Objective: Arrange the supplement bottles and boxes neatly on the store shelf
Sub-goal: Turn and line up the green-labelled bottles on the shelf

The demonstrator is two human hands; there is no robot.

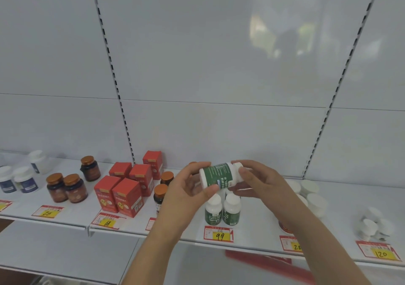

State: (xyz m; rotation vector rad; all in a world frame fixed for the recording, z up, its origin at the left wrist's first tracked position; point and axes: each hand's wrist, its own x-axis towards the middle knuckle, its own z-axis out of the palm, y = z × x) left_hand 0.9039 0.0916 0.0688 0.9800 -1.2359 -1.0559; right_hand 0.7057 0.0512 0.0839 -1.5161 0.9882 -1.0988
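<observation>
Head view: both hands hold one white plastic bottle with a green label [219, 175] sideways above the white metal shelf [258, 225]; left hand [188, 188] grips its base, right hand [256, 180] its cap. Step: inspection. Next: upright it behind the two matching green-label bottles [222, 210].

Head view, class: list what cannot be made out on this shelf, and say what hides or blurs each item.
- Brown bottle: lower part hidden behind the left hand.
- Red item: mostly covered by the right forearm; its kind is unclear.
- Price tag: its number is cut short by the same forearm.
- White containers at far right: blurred, labels unreadable.
- Green-labelled bottle, held sideways in both hands; right hand: small print too fine to read.
</observation>
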